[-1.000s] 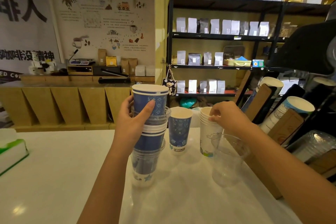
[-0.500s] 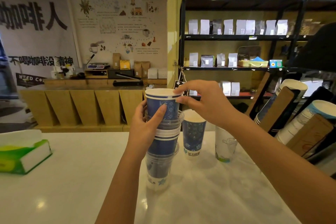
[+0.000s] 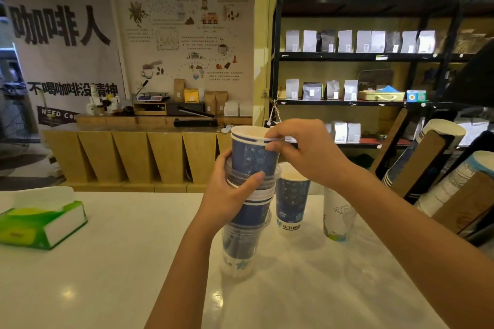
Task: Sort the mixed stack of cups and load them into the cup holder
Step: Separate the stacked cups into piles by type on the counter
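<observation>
Coffee-shop backdrop first: big posters with Chinese lettering across the far wall, a black shelf unit lined with pale and grey bags, and a low wooden counter beneath the posters. Up front, the white bench fills the lower view. Over at its right edge sits the cup holder, angled wooden slots with stacks of paper cups leaning out of them, rims facing this way. Near the left edge, a green tissue box lies flat. Now to the action, middle of the bench: the mixed stack stands upright, clear plastic cup at the bottom, blue paper cups and clear rims nested above it. Left hand wraps the stack's upper part, fingers closed around the clear rim and the cups below it. Right hand reaches in from the right, fingers pinching the white rim of the top blue cup, thumb below the rim, fingertips on the lip. That top cup sits tilted slightly in the stack. Just beside the stack on its right, towards the far edge, a single blue cup stands upright on the bench. Next along, nearer the holder, a white printed cup stands with a clear cup close against its right side, partly hidden behind the right forearm.
</observation>
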